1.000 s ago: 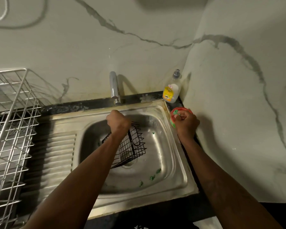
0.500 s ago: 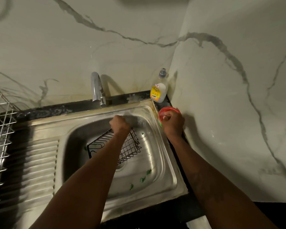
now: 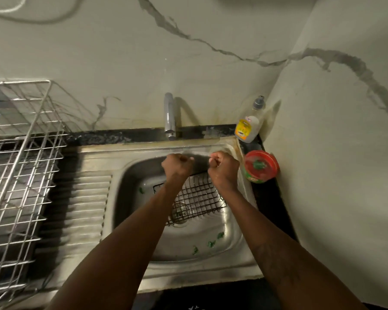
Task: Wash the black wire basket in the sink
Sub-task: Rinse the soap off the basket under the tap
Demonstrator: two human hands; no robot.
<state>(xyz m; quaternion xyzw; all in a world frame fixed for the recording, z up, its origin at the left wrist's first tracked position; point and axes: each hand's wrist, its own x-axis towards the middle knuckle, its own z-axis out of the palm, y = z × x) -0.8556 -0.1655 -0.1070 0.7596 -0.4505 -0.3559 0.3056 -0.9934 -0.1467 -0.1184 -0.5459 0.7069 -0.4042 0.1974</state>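
A steel dish rack [image 3: 25, 175] stands at the bench's left edge. In the sink [image 3: 199, 274], the black wire basket [image 3: 197, 198] lies tilted over the drain. The left hand [image 3: 177, 164], fingers curled, seems to grip its far rim. The right hand [image 3: 224, 170] is curled too, around what I cannot tell. A red tub [image 3: 260, 166] sits by the sink's right edge. No suds or running water show, so washing looks barely begun.

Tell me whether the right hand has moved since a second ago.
Yes. The right hand has left the red tub beside the sink and come leftward over the black wire basket, close to the left hand.
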